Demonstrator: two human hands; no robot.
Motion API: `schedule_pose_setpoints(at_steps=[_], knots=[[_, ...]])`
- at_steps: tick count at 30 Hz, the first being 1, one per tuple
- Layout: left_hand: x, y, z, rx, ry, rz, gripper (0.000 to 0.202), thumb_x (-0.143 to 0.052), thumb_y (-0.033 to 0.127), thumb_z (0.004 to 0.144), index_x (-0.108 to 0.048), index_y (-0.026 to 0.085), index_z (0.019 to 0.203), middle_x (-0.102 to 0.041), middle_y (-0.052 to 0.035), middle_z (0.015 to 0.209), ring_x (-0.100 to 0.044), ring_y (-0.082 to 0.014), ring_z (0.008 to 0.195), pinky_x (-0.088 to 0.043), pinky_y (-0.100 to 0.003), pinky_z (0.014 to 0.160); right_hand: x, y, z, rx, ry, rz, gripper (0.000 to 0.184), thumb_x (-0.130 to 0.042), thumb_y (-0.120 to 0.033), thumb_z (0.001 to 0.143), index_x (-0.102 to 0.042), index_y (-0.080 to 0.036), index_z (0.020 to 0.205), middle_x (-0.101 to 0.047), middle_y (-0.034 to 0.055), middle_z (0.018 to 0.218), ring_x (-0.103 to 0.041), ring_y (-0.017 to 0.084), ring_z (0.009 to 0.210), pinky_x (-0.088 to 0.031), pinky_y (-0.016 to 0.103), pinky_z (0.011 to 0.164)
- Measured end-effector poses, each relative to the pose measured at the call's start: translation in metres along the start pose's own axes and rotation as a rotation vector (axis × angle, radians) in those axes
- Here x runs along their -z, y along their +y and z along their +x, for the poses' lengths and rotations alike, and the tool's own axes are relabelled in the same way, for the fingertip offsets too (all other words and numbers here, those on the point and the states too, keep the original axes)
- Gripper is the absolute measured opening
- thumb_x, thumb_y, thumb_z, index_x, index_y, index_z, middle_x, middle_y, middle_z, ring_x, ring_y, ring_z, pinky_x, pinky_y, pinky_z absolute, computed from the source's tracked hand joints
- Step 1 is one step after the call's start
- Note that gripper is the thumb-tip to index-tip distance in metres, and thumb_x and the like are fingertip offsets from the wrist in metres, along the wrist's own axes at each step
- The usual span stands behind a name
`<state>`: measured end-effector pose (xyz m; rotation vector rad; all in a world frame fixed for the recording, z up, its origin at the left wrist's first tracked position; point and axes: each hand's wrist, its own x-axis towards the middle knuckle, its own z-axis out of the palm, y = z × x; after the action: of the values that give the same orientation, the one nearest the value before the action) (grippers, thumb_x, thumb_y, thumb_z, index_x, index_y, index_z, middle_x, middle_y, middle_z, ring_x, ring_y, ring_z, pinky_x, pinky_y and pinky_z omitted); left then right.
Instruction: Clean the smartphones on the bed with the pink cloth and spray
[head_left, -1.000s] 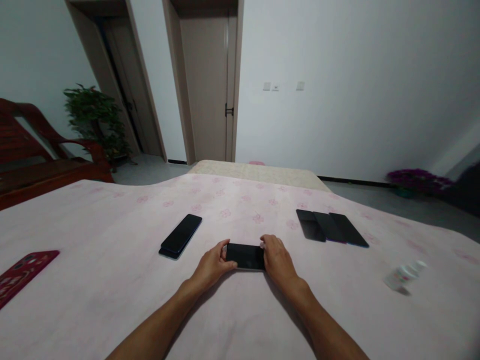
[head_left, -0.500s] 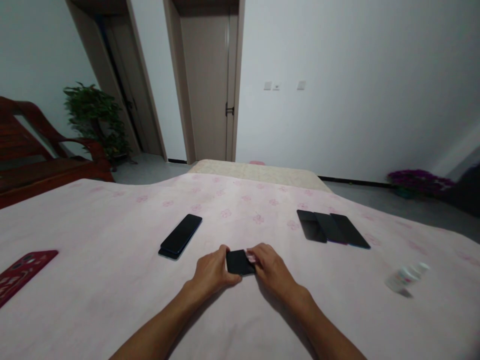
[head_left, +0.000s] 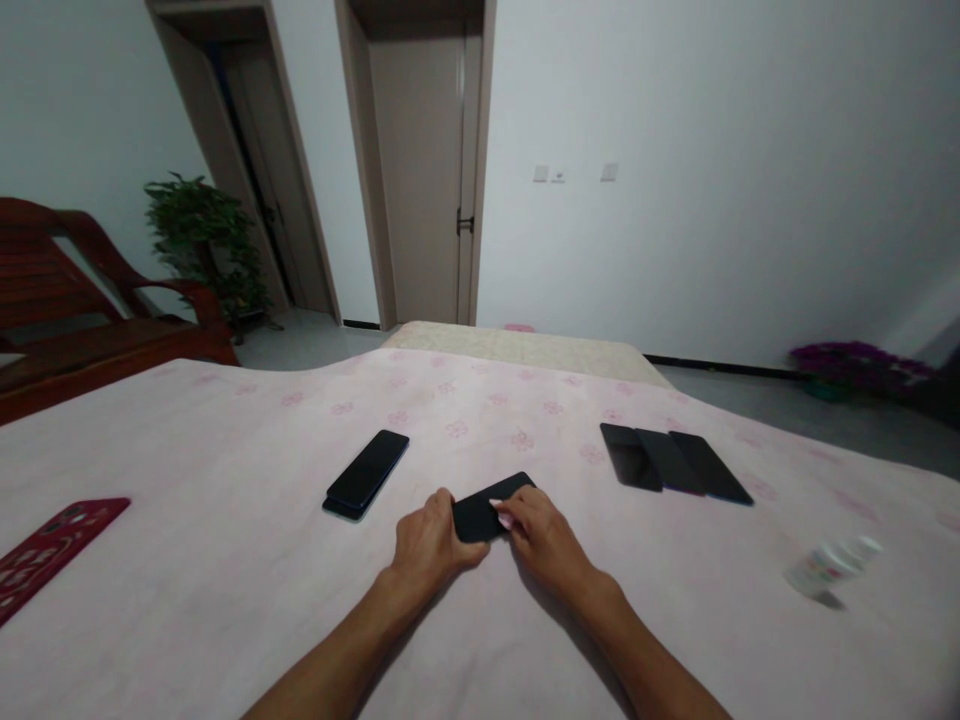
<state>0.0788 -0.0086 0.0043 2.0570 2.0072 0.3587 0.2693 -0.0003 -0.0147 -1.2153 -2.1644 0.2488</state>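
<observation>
My left hand [head_left: 429, 540] grips the near left end of a black smartphone [head_left: 474, 516], thumb on the near edge and fingers at the far side. The phone lies slanted, screen up. Over its right part is my right hand [head_left: 546, 538], closed on a small pale pink wad [head_left: 505, 518] pressed to the glass; cloth or tissue, I cannot tell. Part of the screen is hidden under that hand. To the left lie two stacked phones [head_left: 369, 470]. On the right, three dark phones [head_left: 670, 462] lie side by side, overlapping or touching.
A pink flowered sheet [head_left: 247, 470] covers the surface. A white bottle [head_left: 832, 567] is on the right, and a red phone or phone case [head_left: 60, 550] at the left edge. Beyond are a wooden bench [head_left: 97, 290], a potted plant [head_left: 202, 240] and purple flowers [head_left: 859, 365].
The phone between my hands has turned or come further into view, its far right end now showing past my right hand. The whole view has shifted slightly.
</observation>
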Motion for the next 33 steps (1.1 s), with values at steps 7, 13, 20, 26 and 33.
schedule_pose_setpoints(at_steps=[7, 13, 20, 26, 33], knots=[[0.006, 0.005, 0.000, -0.038, -0.037, 0.066, 0.060, -0.072, 0.059, 0.069, -0.055, 0.015, 0.107, -0.069, -0.0166, 0.107, -0.067, -0.0352, 0.102, -0.045, -0.037, 0.081, -0.005, 0.015, 0.009, -0.155, 0.128, -0.138, 0.032, -0.050, -0.007, 0.090, -0.070, -0.018, 0.113, -0.063, 0.0118, 0.101, -0.055, 0.026, 0.097, -0.049, 0.041, 0.088], [0.007, -0.005, -0.005, -0.114, -0.061, 0.038, 0.052, -0.074, 0.053, 0.068, -0.055, 0.019, 0.102, -0.070, -0.0109, 0.101, -0.068, -0.0314, 0.095, -0.043, -0.034, 0.076, -0.006, -0.001, 0.000, 0.016, 0.024, 0.076, 0.041, -0.048, 0.001, 0.084, -0.071, -0.020, 0.112, -0.064, 0.0069, 0.093, -0.056, 0.021, 0.091, -0.049, 0.036, 0.084], [-0.009, -0.008, -0.007, -0.147, -0.033, 0.054, 0.046, -0.071, 0.054, 0.072, -0.057, 0.020, 0.100, -0.070, -0.0069, 0.094, -0.066, -0.0294, 0.092, -0.041, -0.036, 0.079, -0.005, 0.020, 0.010, -0.114, 0.125, -0.069, 0.031, -0.049, -0.003, 0.089, -0.072, -0.016, 0.106, -0.063, 0.0110, 0.095, -0.054, 0.025, 0.093, -0.049, 0.040, 0.083], [-0.021, 0.003, -0.011, -0.261, 0.148, 0.022, 0.052, -0.076, 0.054, 0.066, -0.060, 0.020, 0.102, -0.065, -0.0070, 0.100, -0.061, -0.0297, 0.099, -0.039, -0.040, 0.091, -0.007, 0.010, 0.003, -0.027, 0.059, 0.008, 0.027, -0.052, -0.008, 0.090, -0.071, -0.018, 0.107, -0.064, 0.0094, 0.093, -0.056, 0.023, 0.090, -0.049, 0.037, 0.082], [-0.026, 0.008, -0.012, -0.268, 0.165, 0.033, 0.056, -0.078, 0.053, 0.064, -0.062, 0.017, 0.104, -0.064, -0.0087, 0.101, -0.059, -0.0307, 0.099, -0.040, -0.043, 0.092, -0.003, 0.017, 0.008, -0.069, 0.093, 0.003, 0.028, -0.050, -0.007, 0.088, -0.072, -0.018, 0.101, -0.064, 0.0083, 0.089, -0.058, 0.022, 0.087, -0.048, 0.036, 0.080]])
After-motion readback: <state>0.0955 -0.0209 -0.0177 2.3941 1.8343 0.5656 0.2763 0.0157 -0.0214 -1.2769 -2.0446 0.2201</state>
